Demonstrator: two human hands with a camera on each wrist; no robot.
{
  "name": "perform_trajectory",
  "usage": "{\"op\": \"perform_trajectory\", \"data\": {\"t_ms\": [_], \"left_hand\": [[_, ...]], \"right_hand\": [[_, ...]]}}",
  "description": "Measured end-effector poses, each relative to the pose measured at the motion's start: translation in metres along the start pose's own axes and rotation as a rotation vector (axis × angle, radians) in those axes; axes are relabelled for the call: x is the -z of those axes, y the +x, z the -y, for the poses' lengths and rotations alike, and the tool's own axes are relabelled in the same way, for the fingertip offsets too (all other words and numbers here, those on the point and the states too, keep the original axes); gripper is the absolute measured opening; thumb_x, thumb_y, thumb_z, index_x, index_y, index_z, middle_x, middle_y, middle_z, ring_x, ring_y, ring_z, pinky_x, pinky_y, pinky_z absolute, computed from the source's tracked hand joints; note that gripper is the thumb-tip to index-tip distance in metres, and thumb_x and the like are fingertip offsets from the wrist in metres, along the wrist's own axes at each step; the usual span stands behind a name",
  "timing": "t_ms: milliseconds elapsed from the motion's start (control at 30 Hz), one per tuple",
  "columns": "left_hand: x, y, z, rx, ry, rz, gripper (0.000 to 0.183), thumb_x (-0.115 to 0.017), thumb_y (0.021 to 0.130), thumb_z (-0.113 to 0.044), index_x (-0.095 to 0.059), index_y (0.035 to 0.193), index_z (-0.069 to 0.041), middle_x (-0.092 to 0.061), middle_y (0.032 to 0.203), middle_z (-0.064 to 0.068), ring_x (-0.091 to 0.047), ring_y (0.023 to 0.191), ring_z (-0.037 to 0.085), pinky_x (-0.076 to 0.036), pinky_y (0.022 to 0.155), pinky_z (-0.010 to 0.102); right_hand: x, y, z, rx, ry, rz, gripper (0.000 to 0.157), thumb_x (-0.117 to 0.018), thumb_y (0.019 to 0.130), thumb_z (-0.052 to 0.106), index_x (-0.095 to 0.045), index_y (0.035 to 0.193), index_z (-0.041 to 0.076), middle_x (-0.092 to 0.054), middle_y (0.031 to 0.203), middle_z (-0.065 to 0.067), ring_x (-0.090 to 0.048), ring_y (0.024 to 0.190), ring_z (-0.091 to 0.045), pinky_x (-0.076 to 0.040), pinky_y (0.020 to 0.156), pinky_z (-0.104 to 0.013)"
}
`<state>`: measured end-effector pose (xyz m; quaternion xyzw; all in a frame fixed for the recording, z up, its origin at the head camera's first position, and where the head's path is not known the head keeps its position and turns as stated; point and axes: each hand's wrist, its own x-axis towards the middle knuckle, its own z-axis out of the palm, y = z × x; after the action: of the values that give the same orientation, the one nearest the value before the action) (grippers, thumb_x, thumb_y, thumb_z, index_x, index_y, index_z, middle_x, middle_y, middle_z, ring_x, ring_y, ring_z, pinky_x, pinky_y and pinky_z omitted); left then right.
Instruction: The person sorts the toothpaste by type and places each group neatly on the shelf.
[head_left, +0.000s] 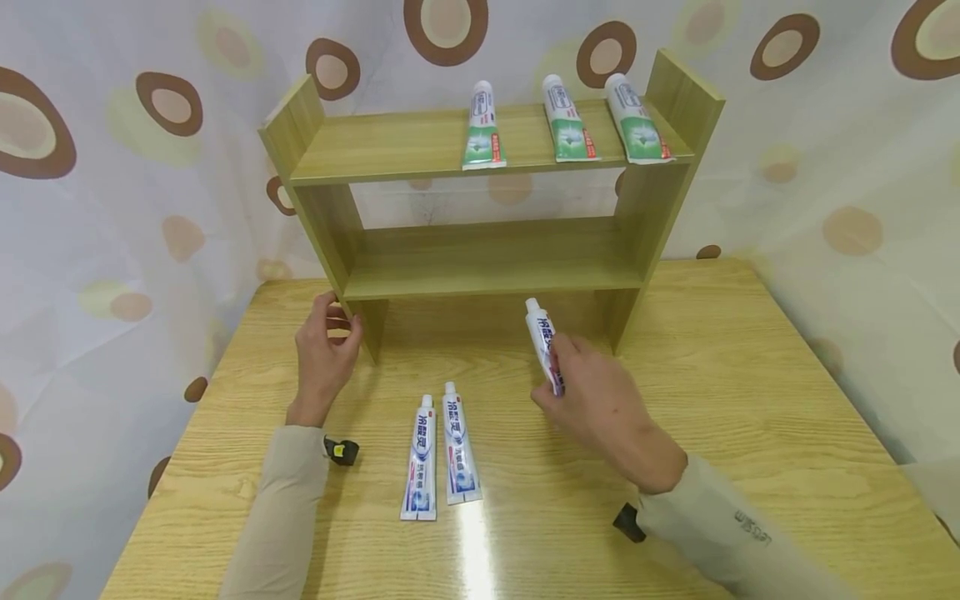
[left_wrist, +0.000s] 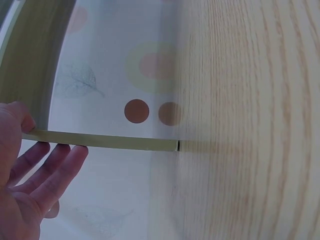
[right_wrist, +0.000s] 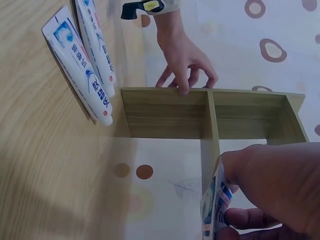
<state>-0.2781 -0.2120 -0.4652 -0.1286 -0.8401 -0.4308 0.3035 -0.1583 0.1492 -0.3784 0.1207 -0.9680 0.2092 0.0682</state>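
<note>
My right hand (head_left: 596, 396) grips a white and blue toothpaste tube (head_left: 542, 329), cap pointing up and away, above the table in front of the wooden shelf (head_left: 487, 283). The right wrist view shows part of that tube (right_wrist: 215, 205) beside the fingers. My left hand (head_left: 326, 350) holds the front edge of the shelf's left side panel low down. In the left wrist view the thumb is on one side of this panel (left_wrist: 110, 142) and the fingers are on the other. Two more white and blue toothpaste tubes (head_left: 422, 462) (head_left: 459, 450) lie side by side on the table between the hands.
Three green and white toothpaste tubes (head_left: 485, 129) (head_left: 570, 125) (head_left: 637, 125) lie on the top board, caps to the back. The middle board (head_left: 487, 254) spans the side panels below. A patterned curtain (head_left: 180, 275) hangs behind the wooden table (head_left: 750, 400).
</note>
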Motion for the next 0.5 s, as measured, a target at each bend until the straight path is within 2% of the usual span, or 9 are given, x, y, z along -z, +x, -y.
{"op": "perform_trajectory", "data": {"t_ms": [233, 500], "left_hand": [[-0.001, -0.001, 0.0, 0.008, -0.002, 0.005, 0.038, -0.072, 0.099, -0.002, -0.061, 0.135, 0.002, -0.074, 0.104, 0.029, -0.078, 0.091, 0.045, -0.047, 0.069, -0.004], [-0.001, 0.0, 0.0, 0.02, -0.01, -0.007, 0.037, -0.072, 0.099, -0.002, -0.062, 0.134, 0.002, -0.074, 0.104, 0.029, -0.078, 0.091, 0.046, -0.047, 0.069, -0.004]], "right_hand": [[0.012, 0.001, -0.007, 0.016, -0.039, -0.05, 0.024, -0.073, 0.09, 0.011, -0.06, 0.106, -0.001, -0.066, 0.093, -0.015, -0.055, 0.061, -0.018, -0.044, 0.048, -0.022], [0.024, 0.005, -0.013, 0.026, -0.06, -0.061, 0.025, -0.073, 0.09, 0.012, -0.059, 0.106, -0.001, -0.067, 0.095, -0.018, -0.057, 0.062, -0.019, -0.046, 0.047, -0.024]]}}
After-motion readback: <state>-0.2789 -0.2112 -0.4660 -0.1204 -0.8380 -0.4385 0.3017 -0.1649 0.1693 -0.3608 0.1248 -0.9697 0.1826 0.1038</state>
